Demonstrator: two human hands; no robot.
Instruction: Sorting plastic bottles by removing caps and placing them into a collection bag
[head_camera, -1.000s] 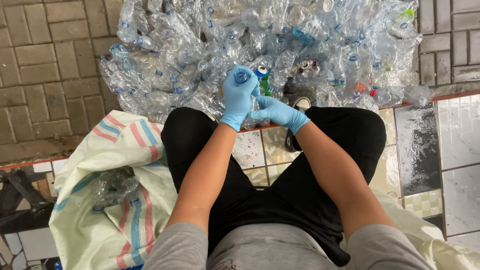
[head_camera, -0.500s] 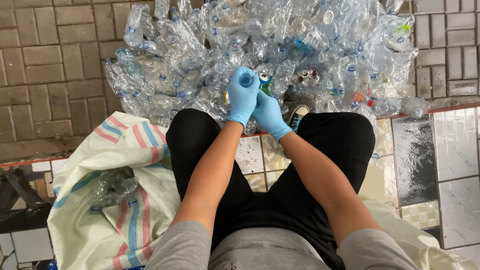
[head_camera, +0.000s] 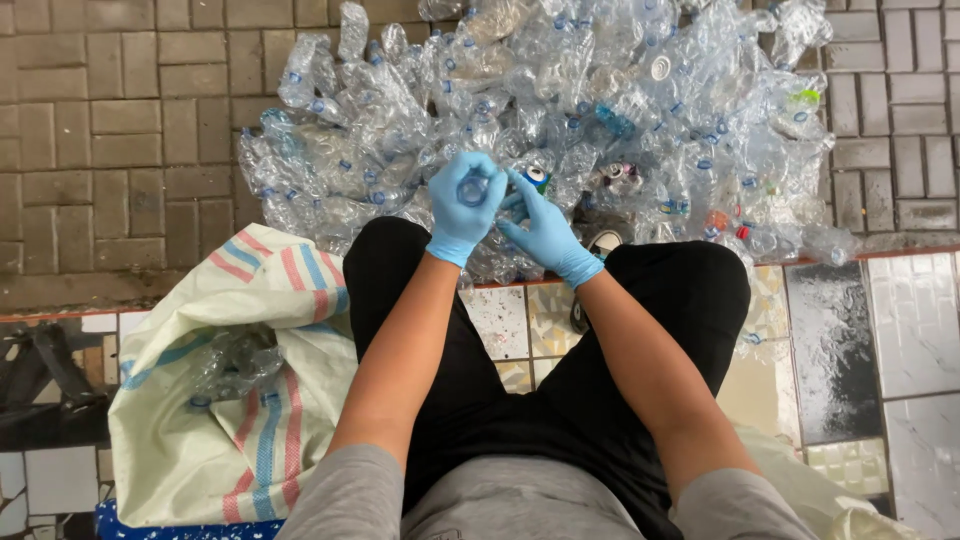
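Seated person, blue-gloved hands over floor. Left hand (head_camera: 462, 208) curled around clear bottle (head_camera: 473, 188), mouth up, at near edge of bottle pile (head_camera: 560, 120). Right hand (head_camera: 548, 235) pinched bottle's side. Striped sack (head_camera: 215, 400) sat at left. Risk: slick crushed plastic slipping from gloves.

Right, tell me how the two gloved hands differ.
The left hand is curled around a clear plastic bottle, its open neck facing the camera; the right hand holds nothing whole, its fingers only reaching toward that bottle. The left hand sits higher in the picture, the right lower and angled. Both wear blue gloves.
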